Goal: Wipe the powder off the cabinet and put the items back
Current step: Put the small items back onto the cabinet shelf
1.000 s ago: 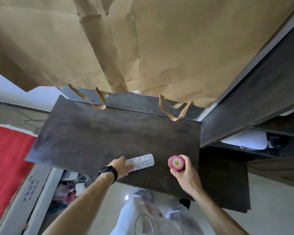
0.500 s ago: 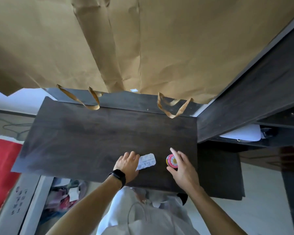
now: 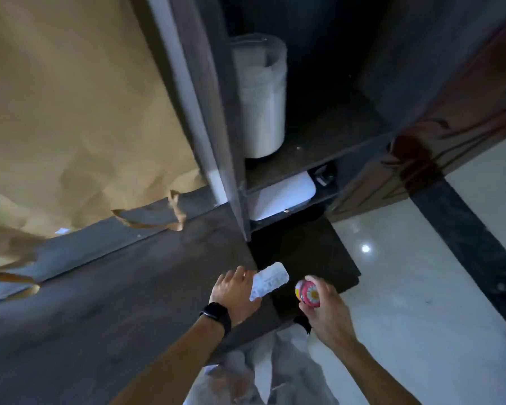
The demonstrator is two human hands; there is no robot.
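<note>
L hand [image 3: 235,290] – grip clamped on blister pack [image 3: 268,280]; fingers closed over its near end, rest of pack sticks out up and to the R of the grip, past the edge of the dark cabinet top [image 3: 105,302]. Black wristband [image 3: 215,312] just behind the grip.

R hand [image 3: 326,309] – grip clamped on small round tin [image 3: 308,291], pink w/ daisy print on lid; fingers wrapped round its side, lid face showing. Tin held in air, just R of the blister pack, not touching it, above a dark lower panel [image 3: 304,258] and near the pale floor [image 3: 421,302].

Beyond both grips – open shelf unit [image 3: 319,135]: translucent white jar [image 3: 262,97] upright on upper shelf; white flat item [image 3: 284,197] in slot beneath, kind can't tell.

Up and L of L grip – brown paper bag [image 3: 70,112], handles [image 3: 149,220] hanging against the back of the cabinet top.

Powder on the cabinet top: can't tell, frame blurred.
</note>
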